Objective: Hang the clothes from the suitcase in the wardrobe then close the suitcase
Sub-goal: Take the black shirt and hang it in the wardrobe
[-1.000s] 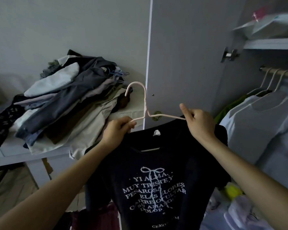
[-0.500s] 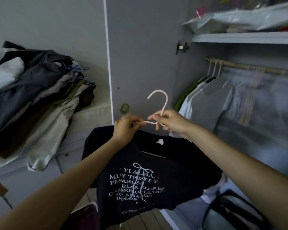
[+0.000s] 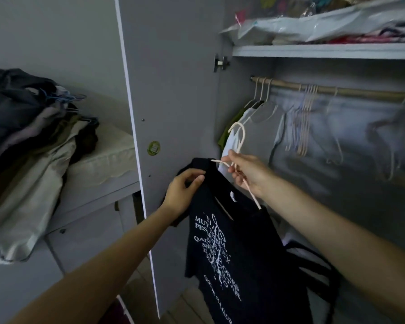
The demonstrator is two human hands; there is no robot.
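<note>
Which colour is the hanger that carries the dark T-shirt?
Pale pink. The hanger shows best in the head view, its hook in front of the grey clothes.

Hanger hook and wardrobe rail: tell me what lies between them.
In the head view, hung shirts fill the stretch from the hook, held by the right hand, up to the rail; their hangers sit on it.
</note>
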